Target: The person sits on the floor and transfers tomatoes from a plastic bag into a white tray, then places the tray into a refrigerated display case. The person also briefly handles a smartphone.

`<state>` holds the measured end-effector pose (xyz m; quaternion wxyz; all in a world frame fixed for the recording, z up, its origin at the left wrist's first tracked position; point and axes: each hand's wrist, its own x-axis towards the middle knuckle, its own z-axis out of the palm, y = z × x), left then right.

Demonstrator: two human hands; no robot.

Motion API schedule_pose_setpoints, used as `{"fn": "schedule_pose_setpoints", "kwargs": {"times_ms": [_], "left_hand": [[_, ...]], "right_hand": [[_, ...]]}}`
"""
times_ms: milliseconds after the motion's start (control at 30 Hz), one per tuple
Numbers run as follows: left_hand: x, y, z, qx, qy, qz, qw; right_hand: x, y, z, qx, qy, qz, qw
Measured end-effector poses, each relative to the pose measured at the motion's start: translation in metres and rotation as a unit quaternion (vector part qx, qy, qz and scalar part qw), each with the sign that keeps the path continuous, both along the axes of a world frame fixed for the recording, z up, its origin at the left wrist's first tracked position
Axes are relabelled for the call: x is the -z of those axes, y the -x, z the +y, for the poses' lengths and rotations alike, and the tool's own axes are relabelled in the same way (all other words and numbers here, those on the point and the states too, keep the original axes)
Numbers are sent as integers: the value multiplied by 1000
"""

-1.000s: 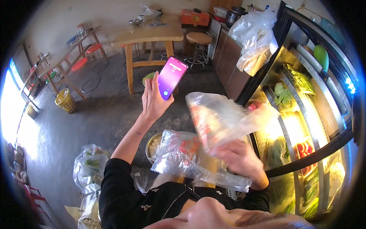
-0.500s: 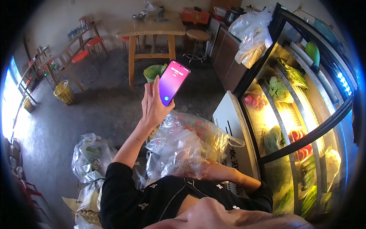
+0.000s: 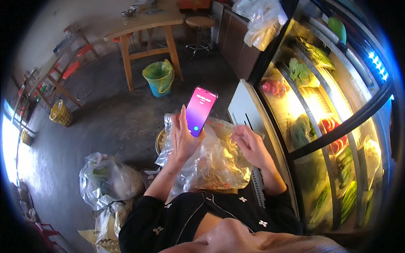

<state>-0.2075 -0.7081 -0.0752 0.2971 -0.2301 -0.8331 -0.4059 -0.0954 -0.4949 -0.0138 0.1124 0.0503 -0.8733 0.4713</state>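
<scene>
My left hand [image 3: 184, 138] is closed around a smartphone [image 3: 201, 110], whose lit screen glows pink at the top and purple below. My right hand [image 3: 250, 144] is raised beside the phone, apart from it, with its fingers curled. Whether anything small sits between those fingers I cannot make out. Under both hands spreads a large clear plastic bag [image 3: 225, 164] with red print, crumpled over something hidden. The rim of a round basin or pot [image 3: 160, 142] peeks out at the bag's left side.
On my right stands a lit glass display fridge [image 3: 322, 126] with vegetables. Filled plastic bags [image 3: 105, 179] lie on the floor at my left. Ahead are a blue lined bucket [image 3: 159, 80], a wooden table [image 3: 143, 23], a round stool [image 3: 200, 22] and a yellow basket [image 3: 61, 113].
My right hand has risen from low over the plastic bag to beside the phone. The left hand and phone have come lower and nearer. The view has tilted down.
</scene>
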Motion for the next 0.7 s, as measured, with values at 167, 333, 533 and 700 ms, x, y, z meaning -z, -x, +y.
{"fn": "schedule_pose_setpoints", "kwargs": {"times_ms": [167,333,533,700], "left_hand": [[17,-21,25,59,-37,-6,998],[32,-34,36,54,-31,29,998],[39,-41,48,61,-63,65,994],[25,-46,50,76,-54,84,992]], "right_hand": [[36,36,-43,68,-81,149,983],[57,49,-62,98,15,129,987],[64,53,-69,167,10,153,974],[67,58,-62,228,90,178,953]]}}
